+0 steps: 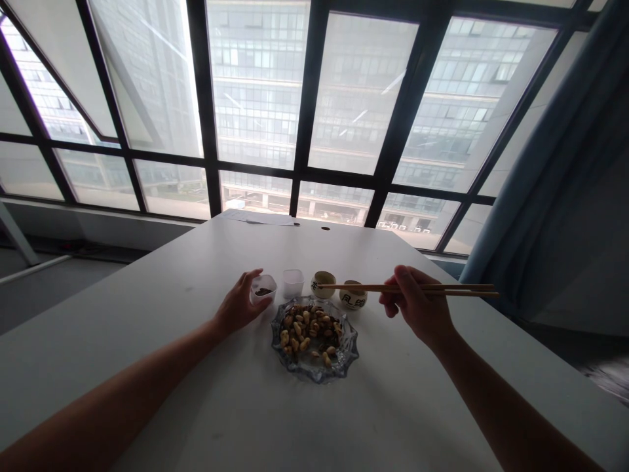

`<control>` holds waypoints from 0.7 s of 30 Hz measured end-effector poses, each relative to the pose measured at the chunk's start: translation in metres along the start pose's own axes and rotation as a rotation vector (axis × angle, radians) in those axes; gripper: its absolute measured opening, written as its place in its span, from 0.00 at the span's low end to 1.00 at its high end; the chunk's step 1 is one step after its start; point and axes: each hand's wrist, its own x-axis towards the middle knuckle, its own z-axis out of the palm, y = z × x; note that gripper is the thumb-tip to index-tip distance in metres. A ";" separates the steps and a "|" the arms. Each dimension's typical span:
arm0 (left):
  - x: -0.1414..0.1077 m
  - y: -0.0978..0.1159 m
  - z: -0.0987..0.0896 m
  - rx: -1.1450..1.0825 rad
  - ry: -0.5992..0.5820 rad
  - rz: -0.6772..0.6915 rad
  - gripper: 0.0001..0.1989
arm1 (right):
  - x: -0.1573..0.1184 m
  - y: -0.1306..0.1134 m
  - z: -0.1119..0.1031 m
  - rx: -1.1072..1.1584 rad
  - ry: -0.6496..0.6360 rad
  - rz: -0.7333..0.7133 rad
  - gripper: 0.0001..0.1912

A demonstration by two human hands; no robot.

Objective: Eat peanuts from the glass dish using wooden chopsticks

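Observation:
My left hand [244, 300] is curled round a small clear plastic cup [256, 285] with some dark bits at its bottom. Wooden chopsticks [363, 287] lie across the fingers of my right hand [417, 303], their tips pointing left over two small ceramic cups. One ceramic cup [323, 290] is partly crossed by the tips; the other cup [353, 299] bears dark characters. In front of them a scalloped glass dish [350, 347] holds peanuts [301, 328] and dark pieces. A second clear plastic cup [293, 283] stands between the held cup and the ceramic ones.
The white table [206, 406] reaches to the windows. Sheets of paper [269, 219] lie at its far edge, near two dark round holes. A blue curtain [535, 157] hangs at the right.

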 end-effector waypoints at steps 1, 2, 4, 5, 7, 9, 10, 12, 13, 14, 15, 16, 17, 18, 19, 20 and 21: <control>0.000 -0.001 0.000 0.015 -0.002 -0.015 0.31 | 0.000 0.000 0.001 0.001 0.006 -0.005 0.22; 0.000 -0.002 0.000 0.033 -0.005 -0.025 0.31 | -0.001 -0.001 0.002 0.001 0.013 -0.011 0.22; 0.002 -0.004 -0.001 0.077 -0.006 -0.030 0.32 | -0.001 0.000 0.002 -0.001 0.020 -0.016 0.23; 0.004 -0.003 -0.003 0.104 -0.006 -0.020 0.33 | 0.000 0.000 0.001 -0.003 0.019 -0.013 0.23; 0.010 0.001 -0.008 0.164 -0.024 0.023 0.33 | 0.001 0.002 -0.002 -0.002 0.021 -0.007 0.23; 0.021 0.008 -0.012 0.218 -0.083 0.081 0.34 | 0.003 0.003 -0.004 0.003 0.014 -0.003 0.23; 0.028 0.012 -0.013 0.240 -0.129 0.107 0.35 | 0.003 0.003 -0.005 0.007 0.013 -0.008 0.23; 0.042 0.022 -0.012 0.270 -0.246 0.149 0.37 | 0.004 0.003 -0.007 0.009 0.012 -0.020 0.23; 0.050 0.026 -0.009 0.282 -0.289 0.167 0.38 | 0.004 0.002 -0.007 0.004 0.012 -0.024 0.24; 0.057 0.030 -0.006 0.286 -0.324 0.181 0.39 | 0.004 0.000 -0.006 -0.002 0.018 -0.027 0.24; 0.064 0.033 -0.001 0.284 -0.350 0.184 0.39 | 0.004 -0.001 -0.006 -0.008 0.024 -0.027 0.24; 0.070 0.036 0.003 0.281 -0.371 0.176 0.39 | 0.005 -0.002 -0.005 -0.012 0.029 -0.026 0.24; 0.076 0.039 0.007 0.274 -0.397 0.160 0.39 | 0.005 -0.003 -0.004 -0.013 0.036 -0.029 0.25; 0.082 0.040 0.011 0.265 -0.429 0.136 0.38 | 0.004 -0.004 -0.003 -0.014 0.039 -0.036 0.25; 0.086 0.042 0.014 0.254 -0.465 0.109 0.38 | 0.004 -0.004 -0.002 -0.016 0.042 -0.046 0.25; 0.089 0.043 0.016 0.238 -0.497 0.091 0.38 | 0.004 -0.004 -0.002 -0.024 0.043 -0.058 0.25; 0.091 0.044 0.017 0.216 -0.511 0.090 0.39 | 0.003 -0.002 -0.001 -0.039 0.046 -0.069 0.25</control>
